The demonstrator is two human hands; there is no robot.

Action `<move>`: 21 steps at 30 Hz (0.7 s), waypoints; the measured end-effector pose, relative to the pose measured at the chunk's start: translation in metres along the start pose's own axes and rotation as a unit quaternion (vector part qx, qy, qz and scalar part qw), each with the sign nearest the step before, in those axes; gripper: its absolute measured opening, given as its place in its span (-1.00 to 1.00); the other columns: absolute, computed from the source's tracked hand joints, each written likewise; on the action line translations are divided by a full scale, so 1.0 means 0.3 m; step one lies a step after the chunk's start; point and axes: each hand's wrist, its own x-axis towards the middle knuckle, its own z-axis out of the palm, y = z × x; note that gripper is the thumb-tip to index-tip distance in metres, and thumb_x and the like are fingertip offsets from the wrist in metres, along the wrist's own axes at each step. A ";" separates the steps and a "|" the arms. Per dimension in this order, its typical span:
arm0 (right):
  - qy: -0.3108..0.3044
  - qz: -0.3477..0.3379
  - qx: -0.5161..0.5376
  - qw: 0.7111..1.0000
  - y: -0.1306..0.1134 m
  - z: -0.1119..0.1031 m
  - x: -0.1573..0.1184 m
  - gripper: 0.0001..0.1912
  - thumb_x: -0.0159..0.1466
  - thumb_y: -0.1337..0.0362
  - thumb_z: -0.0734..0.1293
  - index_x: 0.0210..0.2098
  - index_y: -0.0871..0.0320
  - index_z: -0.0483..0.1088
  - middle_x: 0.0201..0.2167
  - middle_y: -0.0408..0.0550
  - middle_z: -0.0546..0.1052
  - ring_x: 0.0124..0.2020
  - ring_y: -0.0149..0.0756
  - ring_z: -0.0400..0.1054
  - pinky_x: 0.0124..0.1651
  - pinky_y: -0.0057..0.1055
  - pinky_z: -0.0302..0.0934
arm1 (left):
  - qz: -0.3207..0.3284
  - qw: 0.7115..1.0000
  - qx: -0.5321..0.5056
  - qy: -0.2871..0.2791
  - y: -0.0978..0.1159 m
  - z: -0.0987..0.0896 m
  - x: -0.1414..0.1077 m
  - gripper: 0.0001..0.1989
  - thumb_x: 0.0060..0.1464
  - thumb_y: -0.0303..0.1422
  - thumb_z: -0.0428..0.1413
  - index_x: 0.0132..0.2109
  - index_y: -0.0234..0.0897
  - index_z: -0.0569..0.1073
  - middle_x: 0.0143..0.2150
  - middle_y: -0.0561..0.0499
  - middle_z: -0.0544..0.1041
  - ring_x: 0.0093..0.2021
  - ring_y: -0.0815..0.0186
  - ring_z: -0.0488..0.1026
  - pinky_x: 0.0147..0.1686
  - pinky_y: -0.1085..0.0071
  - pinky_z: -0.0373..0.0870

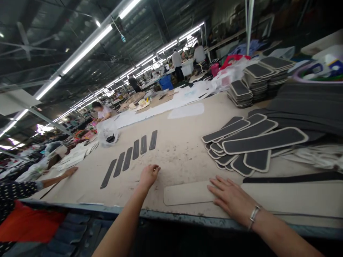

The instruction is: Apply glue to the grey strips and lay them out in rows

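Note:
My left hand (pixel 149 175) is just above the table (pixel 182 142), its fingers curled together; whatever they may hold is too small to make out. Flat on a long beige panel (pixel 189 193) lies my right hand (pixel 230 195), fingers spread, a metal bracelet at the wrist. Beyond my left hand, several narrow dark strips (pixel 128 158) lie in a slanting row. A loose pile of dark pieces with pale borders (pixel 264 140) is spread out beyond my right hand. A black strip (pixel 292 177) shows along the far edge of the beige panels.
At the left, another person's hand (pixel 70 171) rests on the table. Stacked bordered pieces (pixel 257 80) and dark sheets (pixel 311 103) stand at the back right. A clear plastic bag (pixel 107 134) sits beyond the strips. The table's near edge (pixel 187 217) runs below my hands.

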 end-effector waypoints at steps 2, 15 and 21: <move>-0.005 0.004 -0.004 1.000 -0.002 0.004 0.011 -0.58 0.22 0.27 0.26 0.09 0.04 0.31 0.17 -0.02 0.25 0.20 -0.01 0.06 0.17 0.02 0.02 | -0.014 0.999 0.040 0.023 -0.043 -0.007 0.114 -0.68 0.13 -0.27 -0.07 -0.09 -0.27 0.49 -0.08 -0.14 0.50 -0.08 0.19 0.41 -0.05 0.36 0.23; -0.036 0.029 0.026 0.999 -0.015 0.009 0.037 -0.41 0.21 0.21 0.29 0.21 -0.01 0.13 0.26 -0.09 0.09 0.27 -0.08 -0.10 0.25 0.02 -0.14 | 0.007 0.977 0.214 -0.003 -0.150 0.082 0.572 -0.70 0.07 -0.44 -0.09 -0.19 -0.36 0.52 -0.10 -0.26 0.46 -0.12 0.03 0.44 -0.20 0.23 0.32; -0.041 0.036 0.049 0.997 -0.018 0.001 0.037 -0.40 0.21 0.27 0.28 0.22 -0.01 0.11 0.26 -0.11 0.08 0.27 -0.12 -0.11 0.27 0.01 -0.17 | 0.014 0.970 0.242 0.004 -0.134 0.104 0.606 -0.70 0.04 -0.44 -0.08 -0.17 -0.36 0.50 -0.10 -0.26 0.45 -0.13 0.09 0.44 -0.20 0.29 0.33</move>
